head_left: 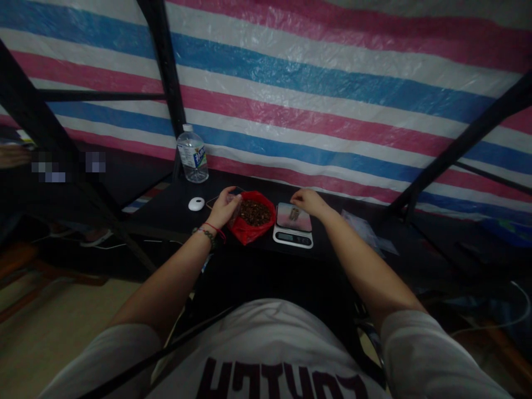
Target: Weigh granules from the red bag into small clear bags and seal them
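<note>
My left hand (224, 209) is closed at the left edge of a red bag (246, 235). Something translucent, like a small clear plastic bag (235, 206), shows at its fingers. The red bag stands wide open and holds many small dark brown pieces (254, 213). To its right lies a white digital kitchen scale (292, 238) with a shiny, reflective plate. My right hand (310, 202) is over the far right part of this plate, fingers bent down and pinched together. What they hold, if anything, is too small to make out. A dim brownish patch, perhaps a reflection, shows on the plate.
A clear plastic bottle (194, 158) stands at the back left, with a white rounded object (196, 204) in front of it. Clear plastic bags (363, 228) lie right of my right forearm. Black metal posts (164, 66) frame the dark table before a striped sheet (311, 100).
</note>
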A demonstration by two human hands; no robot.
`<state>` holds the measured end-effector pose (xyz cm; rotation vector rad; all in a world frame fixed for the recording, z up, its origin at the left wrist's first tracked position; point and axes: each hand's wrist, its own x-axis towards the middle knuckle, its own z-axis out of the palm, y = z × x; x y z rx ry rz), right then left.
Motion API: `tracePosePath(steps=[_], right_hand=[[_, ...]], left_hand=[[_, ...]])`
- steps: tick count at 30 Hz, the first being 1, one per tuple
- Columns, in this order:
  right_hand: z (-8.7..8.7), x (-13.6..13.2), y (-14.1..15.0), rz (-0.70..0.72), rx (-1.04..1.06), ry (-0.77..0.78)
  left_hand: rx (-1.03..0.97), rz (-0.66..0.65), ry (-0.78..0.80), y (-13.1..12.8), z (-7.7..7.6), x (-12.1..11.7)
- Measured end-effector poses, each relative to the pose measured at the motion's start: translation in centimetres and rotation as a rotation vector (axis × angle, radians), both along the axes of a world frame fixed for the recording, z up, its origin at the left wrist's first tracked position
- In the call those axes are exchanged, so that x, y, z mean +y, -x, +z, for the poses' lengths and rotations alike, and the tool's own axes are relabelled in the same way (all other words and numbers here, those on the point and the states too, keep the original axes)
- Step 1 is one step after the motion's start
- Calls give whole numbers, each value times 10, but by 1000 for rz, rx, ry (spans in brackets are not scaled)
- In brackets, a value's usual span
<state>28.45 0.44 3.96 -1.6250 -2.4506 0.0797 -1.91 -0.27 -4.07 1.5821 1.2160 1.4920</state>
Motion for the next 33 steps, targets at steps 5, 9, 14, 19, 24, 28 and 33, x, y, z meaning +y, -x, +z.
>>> tracePosePath(steps=[5,9,14,19,24,28,33], right_hand=[[-6,-17,44,55,-168,101],[-12,-22,67,21,-260,173],[-16,-16,76,-44,-317,235],[-21,-11,78,-86,-331,215],[-15,-10,74,-82,-311,222],[-10,-10,73,-72,-333,237],[-12,-10,77,-35,-328,260]], left_hand=[[-2,3,3,1,0,0],[5,3,6,2,-3,3],[7,-14,-14,5,-9,9],[48,13,-24,7,-12,13],[94,37,-33,7,-9,10],[183,-68,-54,0,2,-1],[283,-211,-77,-9,13,-14]])
